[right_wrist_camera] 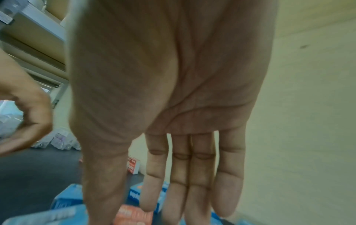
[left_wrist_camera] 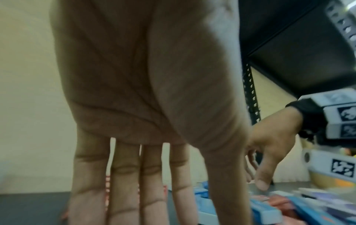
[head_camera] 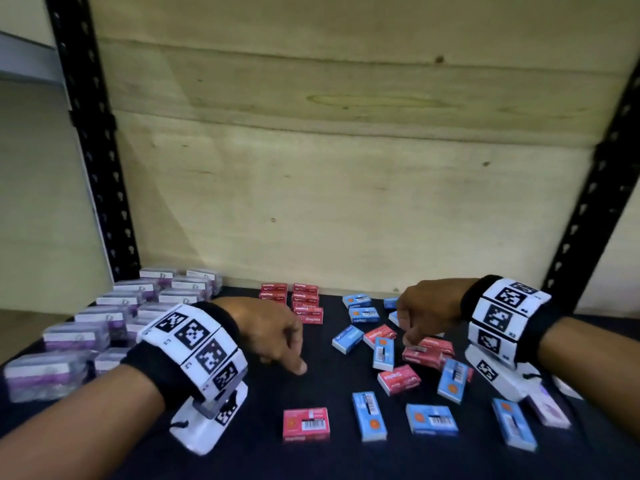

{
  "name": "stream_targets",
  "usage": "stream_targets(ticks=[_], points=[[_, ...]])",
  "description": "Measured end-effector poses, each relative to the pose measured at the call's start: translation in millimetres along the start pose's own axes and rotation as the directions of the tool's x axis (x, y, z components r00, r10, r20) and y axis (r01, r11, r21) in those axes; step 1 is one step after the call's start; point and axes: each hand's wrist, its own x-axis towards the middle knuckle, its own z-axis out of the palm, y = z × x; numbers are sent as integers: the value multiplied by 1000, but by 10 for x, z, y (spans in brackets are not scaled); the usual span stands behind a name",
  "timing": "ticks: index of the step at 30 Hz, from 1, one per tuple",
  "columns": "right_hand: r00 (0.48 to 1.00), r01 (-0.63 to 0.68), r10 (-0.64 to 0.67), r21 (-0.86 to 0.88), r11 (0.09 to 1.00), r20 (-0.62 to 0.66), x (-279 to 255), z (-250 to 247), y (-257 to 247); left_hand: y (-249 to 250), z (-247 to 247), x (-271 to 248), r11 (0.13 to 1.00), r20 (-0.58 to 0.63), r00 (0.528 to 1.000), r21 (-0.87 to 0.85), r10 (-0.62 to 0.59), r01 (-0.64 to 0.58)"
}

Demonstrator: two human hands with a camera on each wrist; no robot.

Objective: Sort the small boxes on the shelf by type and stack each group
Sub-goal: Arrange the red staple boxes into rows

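Observation:
Small red staple boxes stand in two low stacks (head_camera: 306,306) at the back of the dark shelf (head_camera: 242,459). Loose blue boxes (head_camera: 369,415) and red boxes (head_camera: 399,379) lie scattered across the middle and right. One red box (head_camera: 305,423) lies alone near the front. My left hand (head_camera: 287,355) hangs over bare shelf in front of the red stacks, fingers straight (left_wrist_camera: 125,190), holding nothing. My right hand (head_camera: 412,330) hovers just above a red box (head_camera: 429,349) in the scattered pile, its fingers (right_wrist_camera: 183,190) straight and empty.
Several clear boxes with purple contents (head_camera: 76,336) fill the shelf's left side in rows. A wooden back panel (head_camera: 346,168) closes the rear. Black perforated uprights (head_camera: 93,150) (head_camera: 595,188) flank the bay. One purple-toned box (head_camera: 549,408) lies under my right wrist.

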Motion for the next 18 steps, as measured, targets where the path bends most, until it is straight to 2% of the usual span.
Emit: stream_targets(ticks=[2, 8, 13, 18], points=[[999, -23, 24, -26, 999, 25, -61, 73, 2, 137, 68, -52, 999, 76, 997, -27, 29, -27], [998, -49, 51, -61, 997, 24, -142, 256, -52, 359, 220, -175, 998, 156, 987, 47, 40, -48], [996, -79, 84, -112, 991, 34, -145, 251, -71, 360, 334, -228, 997, 143, 989, 58, 45, -54], [998, -52, 53, 34, 998, -32, -188, 117, 42, 296, 326, -243, 997, 93, 994, 42, 64, -68]])
